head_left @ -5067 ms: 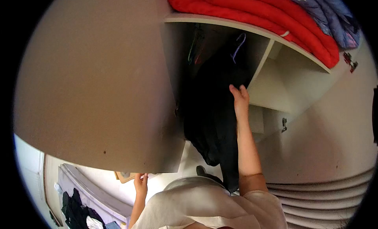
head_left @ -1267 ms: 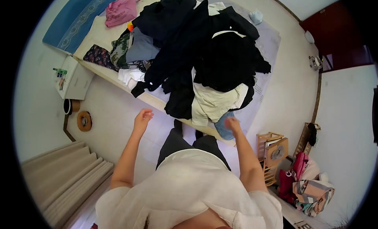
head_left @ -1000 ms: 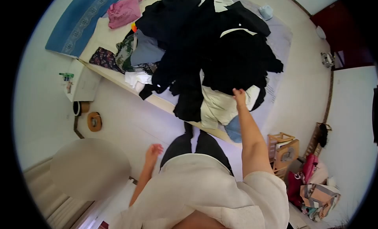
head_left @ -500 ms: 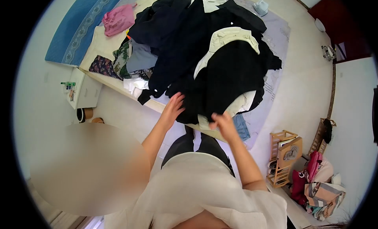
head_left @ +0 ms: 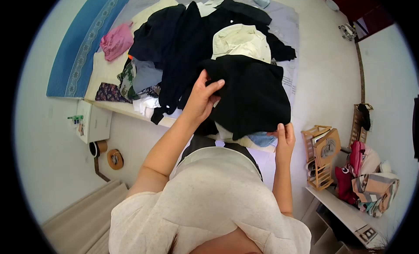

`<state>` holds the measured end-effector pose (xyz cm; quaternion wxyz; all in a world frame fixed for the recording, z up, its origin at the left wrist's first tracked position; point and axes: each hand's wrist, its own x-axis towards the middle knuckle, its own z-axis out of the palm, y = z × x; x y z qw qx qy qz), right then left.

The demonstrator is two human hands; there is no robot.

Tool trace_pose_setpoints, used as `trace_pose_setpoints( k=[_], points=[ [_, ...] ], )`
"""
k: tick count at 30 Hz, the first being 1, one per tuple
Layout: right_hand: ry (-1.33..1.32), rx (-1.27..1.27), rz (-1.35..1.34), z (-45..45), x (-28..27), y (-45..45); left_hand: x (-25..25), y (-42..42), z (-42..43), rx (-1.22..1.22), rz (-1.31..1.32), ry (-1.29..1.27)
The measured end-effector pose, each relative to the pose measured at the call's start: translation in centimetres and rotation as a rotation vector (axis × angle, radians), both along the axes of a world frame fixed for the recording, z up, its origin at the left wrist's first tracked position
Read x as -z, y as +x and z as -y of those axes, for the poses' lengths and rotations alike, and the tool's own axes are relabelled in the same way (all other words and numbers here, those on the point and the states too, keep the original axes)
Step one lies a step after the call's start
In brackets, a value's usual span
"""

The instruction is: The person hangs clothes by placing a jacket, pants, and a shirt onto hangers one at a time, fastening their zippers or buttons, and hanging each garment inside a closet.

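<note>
Two hands (head_left: 203, 98) hold one black garment (head_left: 253, 92)

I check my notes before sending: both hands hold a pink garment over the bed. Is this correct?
Only the colour is wrong: the head view shows a black garment, not pink. The left hand and right hand do hold it over the bed.

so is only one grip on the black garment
No, the left grip and the right grip each hold an edge of the black garment.
</note>
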<state>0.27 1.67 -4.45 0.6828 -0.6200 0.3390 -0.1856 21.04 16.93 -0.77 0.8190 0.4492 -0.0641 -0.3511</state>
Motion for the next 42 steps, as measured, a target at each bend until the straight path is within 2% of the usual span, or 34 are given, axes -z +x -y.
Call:
trace_pose_setpoints(
  k=[3, 5, 7, 9, 10, 11, 13, 15, 16, 17, 19, 20, 22, 25, 27, 28, 30, 31, 32, 33, 34, 35, 37, 38, 39, 41, 42],
  points=[
    [-0.998, 0.179, 0.058, -2.0, -2.8, -0.3, -1.8, -0.1, 1.1, 0.001, -0.074, -0.105],
    [-1.114, -0.005, 0.136, -4.7, -6.7, 1.7, -2.7, -0.9, 1.7, 0.066, -0.059, -0.102],
    [-1.149, -0.055, 0.143, -5.4, -5.7, 3.3, -3.9, -2.0, 2.0, 0.144, -0.081, -0.102],
    [-0.836, 0.049, 0.075, -4.2, -4.5, 2.9, -4.6, -2.4, 1.9, 0.187, -0.009, -0.128],
    [-0.729, 0.216, 0.129, -4.1, -5.9, 3.3, -4.9, -2.1, 1.6, 0.220, 0.020, -0.147],
    [-0.678, 0.295, 0.029, -3.6, -6.8, 2.9, -5.3, -1.8, 1.2, 0.254, 0.046, -0.163],
    [0.039, 0.639, 0.479, -4.7, -11.2, 4.4, -7.1, -0.9, 0.6, 0.328, 0.327, -0.112],
    [0.057, 0.621, 0.535, -4.7, -13.4, 3.4, -7.9, -0.2, 0.5, 0.182, 1.406, 0.046],
    [0.064, 0.605, 0.566, -4.8, -14.5, 2.7, -9.4, -1.6, -0.3, 0.281, 1.527, 0.286],
    [0.080, 0.623, 0.575, -5.3, -15.5, 2.0, -9.5, -2.6, -0.4, 0.247, 1.702, 0.286],
    [0.123, 0.637, 0.602, -6.2, -17.2, 0.9, -11.3, -4.2, -0.1, 0.096, 2.017, 0.072],
    [0.150, 0.633, 0.617, -6.5, -17.9, 0.0, -11.9, -5.5, -0.1, 0.120, 1.978, 0.011],
    [0.213, 0.620, 0.656, -7.1, -18.7, -1.9, -12.3, -7.7, 0.2, 0.340, 1.837, -0.124],
    [0.243, 0.635, 0.750, -7.9, -19.8, -5.2, -12.9, -11.4, -0.2, 0.870, 1.260, 0.059],
    [0.208, 0.631, 0.757, -7.6, -20.3, -8.0, -12.6, -13.4, 0.2, 0.878, 1.056, -0.138],
    [0.190, 0.630, 0.762, -7.5, -20.5, -9.6, -13.2, -14.7, 0.3, 0.950, 0.752, -0.087],
    [-0.117, 0.482, 0.635, -6.9, -19.2, -13.7, -15.4, -17.9, 0.3, 0.990, 0.233, -0.012],
    [-0.264, 0.414, 0.561, -6.7, -18.2, -16.0, -15.6, -19.7, 0.4, 0.979, 0.212, -0.023],
    [-0.284, 0.291, 0.477, -6.5, -17.4, -18.4, -15.6, -21.7, 0.6, 0.967, 0.187, -0.031],
    [-0.305, 0.204, 0.508, -7.3, -17.1, -20.3, -15.5, -23.5, 0.9, 0.954, 0.161, -0.042],
    [-0.221, 0.195, 0.417, -8.1, -16.8, -22.2, -14.9, -25.0, 1.8, 1.073, 0.140, -0.123],
    [-0.134, 0.189, 0.324, -8.7, -16.4, -24.3, -14.4, -26.8, 2.4, 1.088, 0.150, -0.097],
    [-0.214, 0.298, 0.373, -9.1, -15.0, -28.4, -13.7, -30.9, 3.5, 1.132, 0.169, -0.045],
    [-0.253, 0.356, 0.393, -9.2, -14.5, -30.4, -14.1, -33.0, 3.7, 1.186, 0.336, -0.066],
    [-0.305, 0.435, 0.383, -9.6, -14.4, -32.2, -12.7, -34.4, 4.7, 1.277, 0.365, -0.229],
    [-0.410, 0.582, 0.353, -10.3, -14.5, -35.6, -13.6, -38.4, 5.6, 1.263, 0.384, -0.308],
    [-0.484, 0.641, 0.303, -10.6, -14.9, -37.1, -14.8, -39.7, 5.7, 1.337, 0.291, -0.217]
  ],
)
